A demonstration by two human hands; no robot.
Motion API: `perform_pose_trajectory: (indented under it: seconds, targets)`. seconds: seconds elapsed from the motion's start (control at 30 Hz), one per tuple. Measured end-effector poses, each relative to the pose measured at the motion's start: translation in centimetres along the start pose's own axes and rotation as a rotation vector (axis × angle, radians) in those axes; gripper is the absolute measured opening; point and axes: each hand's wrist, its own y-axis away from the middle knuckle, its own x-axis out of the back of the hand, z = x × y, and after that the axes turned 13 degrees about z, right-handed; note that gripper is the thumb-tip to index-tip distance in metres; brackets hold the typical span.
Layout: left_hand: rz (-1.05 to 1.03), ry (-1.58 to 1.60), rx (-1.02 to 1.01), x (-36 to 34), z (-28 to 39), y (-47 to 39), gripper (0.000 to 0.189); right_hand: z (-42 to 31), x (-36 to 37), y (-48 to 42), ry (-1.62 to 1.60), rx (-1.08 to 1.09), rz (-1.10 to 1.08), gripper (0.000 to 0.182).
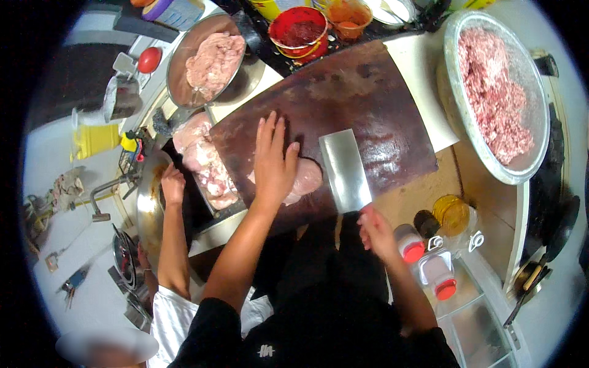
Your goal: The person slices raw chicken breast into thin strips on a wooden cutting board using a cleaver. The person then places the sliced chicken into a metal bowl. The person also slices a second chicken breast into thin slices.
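Observation:
My left hand [275, 168] lies flat across a piece of raw meat [307, 177], its fingers stretched out on the dark cutting board [340, 87] and the thumb apart. Part of the meat is hidden under the palm. To the right, over the near part of the board, a broad cleaver [345, 170] shows its shiny blade. My right hand [377, 232] is closed around the handle end of it, below the board's near edge; the handle itself is hidden by the fingers. A gap separates the blade from the meat.
Left of the board sits a tray of raw meat [207, 170]; behind it tilts a steel bowl [175, 69]. A large basin [453, 92] of minced meat stands right. A red bucket [294, 57] stands beyond. A co-worker's hand [173, 184] is by a wok [149, 216].

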Motion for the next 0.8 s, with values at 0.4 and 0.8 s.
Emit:
perform_pose_trajectory:
  seconds: [0.4,0.8]
  targets:
    - [-0.182,-0.18,-0.137,-3.9,2.1,1.6,0.079,1.8,-3.5,-1.8,-0.112,0.105,0.033,0.025]
    - [-0.143,-0.2,-0.142,-4.0,2.1,2.1,0.08,2.6,-3.7,-1.0,0.044,0.154,0.061,0.026]
